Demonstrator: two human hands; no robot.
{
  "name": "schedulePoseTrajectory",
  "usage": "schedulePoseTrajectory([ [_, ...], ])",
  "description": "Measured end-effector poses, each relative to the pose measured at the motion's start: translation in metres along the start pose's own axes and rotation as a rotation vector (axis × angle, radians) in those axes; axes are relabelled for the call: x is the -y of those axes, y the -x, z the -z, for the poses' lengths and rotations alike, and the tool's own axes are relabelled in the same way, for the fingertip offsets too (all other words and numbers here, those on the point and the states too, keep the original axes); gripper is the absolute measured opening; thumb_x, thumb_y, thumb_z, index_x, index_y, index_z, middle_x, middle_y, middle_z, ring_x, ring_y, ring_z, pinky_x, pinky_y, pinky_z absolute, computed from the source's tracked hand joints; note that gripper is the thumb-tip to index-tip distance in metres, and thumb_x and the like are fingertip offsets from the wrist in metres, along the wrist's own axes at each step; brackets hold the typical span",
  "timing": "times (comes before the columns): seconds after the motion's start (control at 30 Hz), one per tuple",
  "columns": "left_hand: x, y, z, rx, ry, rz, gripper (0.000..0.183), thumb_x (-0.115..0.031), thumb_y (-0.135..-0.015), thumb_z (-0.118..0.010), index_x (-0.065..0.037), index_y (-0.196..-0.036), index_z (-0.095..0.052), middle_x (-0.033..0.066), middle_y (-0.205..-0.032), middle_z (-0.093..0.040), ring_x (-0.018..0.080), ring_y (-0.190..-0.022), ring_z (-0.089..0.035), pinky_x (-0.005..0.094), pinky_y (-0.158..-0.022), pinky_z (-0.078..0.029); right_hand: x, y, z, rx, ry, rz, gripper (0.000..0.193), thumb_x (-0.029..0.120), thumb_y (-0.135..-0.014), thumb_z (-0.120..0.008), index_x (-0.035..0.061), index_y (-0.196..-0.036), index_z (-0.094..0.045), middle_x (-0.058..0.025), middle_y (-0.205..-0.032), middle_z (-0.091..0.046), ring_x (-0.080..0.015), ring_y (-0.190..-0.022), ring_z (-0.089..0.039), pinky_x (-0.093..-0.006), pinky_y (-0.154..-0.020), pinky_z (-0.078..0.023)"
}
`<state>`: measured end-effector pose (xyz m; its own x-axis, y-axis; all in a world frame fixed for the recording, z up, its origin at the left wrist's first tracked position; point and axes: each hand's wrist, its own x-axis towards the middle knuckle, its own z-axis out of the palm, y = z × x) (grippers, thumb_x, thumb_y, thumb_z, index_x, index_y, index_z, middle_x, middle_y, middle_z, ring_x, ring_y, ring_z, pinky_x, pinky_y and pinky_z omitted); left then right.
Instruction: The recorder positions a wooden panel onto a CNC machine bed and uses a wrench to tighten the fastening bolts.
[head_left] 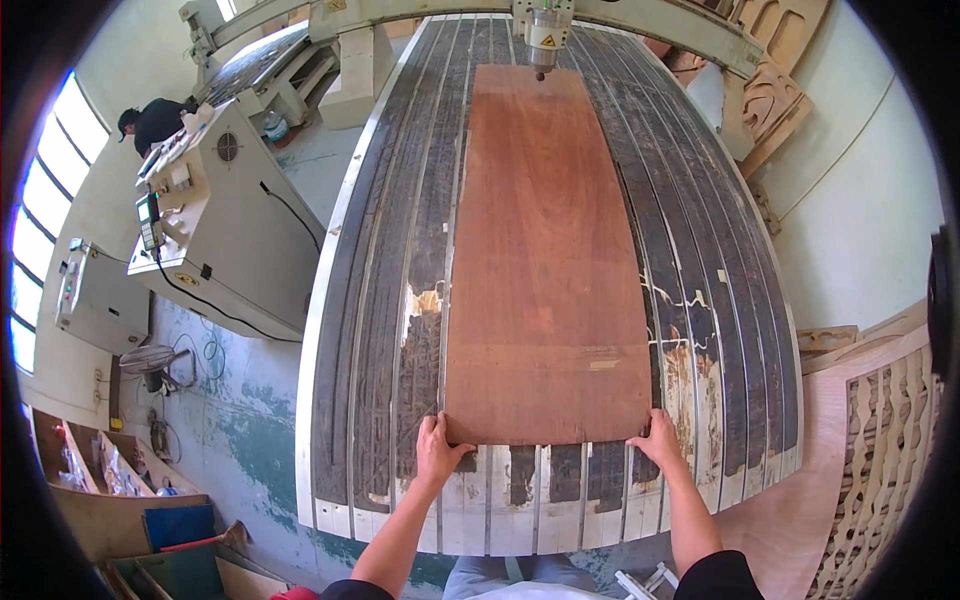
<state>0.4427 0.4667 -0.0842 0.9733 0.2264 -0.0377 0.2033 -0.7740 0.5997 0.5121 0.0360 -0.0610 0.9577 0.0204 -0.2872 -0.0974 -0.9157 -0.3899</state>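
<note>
Evidently the reddish-brown board is lying flat along the middle of the slotted bed, so placing is looking mostly done. Near the bed's front edge, the left hand and right hand are holding the board's near corners between curled fingers and half-spread thumbs; letting go is seemingly remaining.

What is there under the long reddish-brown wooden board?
The board lies over a large dark flat bed with pale lengthwise lines, which shows on both sides and past the near edge. Directly beneath, the bed is covered, so its condition there cannot be seen.
</note>
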Motion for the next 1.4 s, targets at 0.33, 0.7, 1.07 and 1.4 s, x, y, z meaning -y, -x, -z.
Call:
schedulePoseTrajectory([
  [0.33,-0.008,-0.023,-0.012,-0.030,0.004,0.003,0.080,-0.021,-0.055,-0.087,0.006,-0.120,-0.051,0.0167,-0.105,-0.051,0.0341,-0.102,-0.050,0.0400,-0.090,-0.042,0.000,-0.031,0.010,-0.079,-0.051,0.028,0.070,0.016,-0.056,-0.086,-0.0002,-0.113,-0.050,-0.0189,-0.104,-0.055,-0.0367,-0.102,-0.054,-0.0422,-0.088,-0.046],
  [0.7,-0.003,-0.008,-0.033,-0.165,-0.049,-0.128,0.084,-0.024,-0.058,-0.080,0.003,-0.129,-0.044,0.0224,-0.112,-0.045,0.0394,-0.107,-0.046,0.0461,-0.092,-0.040,-0.025,-0.021,-0.016,-0.298,-0.294,0.145,0.071,0.012,-0.056,-0.086,0.0026,-0.114,-0.046,-0.0175,-0.103,-0.050,-0.0345,-0.096,-0.052,-0.0416,-0.083,-0.044],
  [1.07,0.012,-0.012,-0.042,-0.208,-0.157,-0.188,0.089,-0.040,-0.059,-0.078,0.001,-0.129,-0.043,0.0227,-0.114,-0.043,0.0406,-0.107,-0.046,0.0501,-0.091,-0.039,-0.032,-0.016,-0.031,-0.424,-0.344,0.239,0.077,0.020,-0.065,-0.078,-0.0055,-0.126,-0.040,-0.0222,-0.113,-0.045,-0.0379,-0.106,-0.047,-0.0454,-0.090,-0.040],
  [1.4,0.008,-0.010,-0.047,-0.234,-0.231,-0.133,0.092,-0.039,-0.054,-0.083,0.001,-0.127,-0.044,0.0195,-0.111,-0.044,0.0380,-0.104,-0.047,0.0482,-0.089,-0.041,-0.037,-0.016,-0.038,-0.422,-0.329,0.219,0.078,0.021,-0.064,-0.078,-0.0050,-0.127,-0.040,-0.0221,-0.116,-0.043,-0.0382,-0.108,-0.046,-0.0462,-0.092,-0.040],
])
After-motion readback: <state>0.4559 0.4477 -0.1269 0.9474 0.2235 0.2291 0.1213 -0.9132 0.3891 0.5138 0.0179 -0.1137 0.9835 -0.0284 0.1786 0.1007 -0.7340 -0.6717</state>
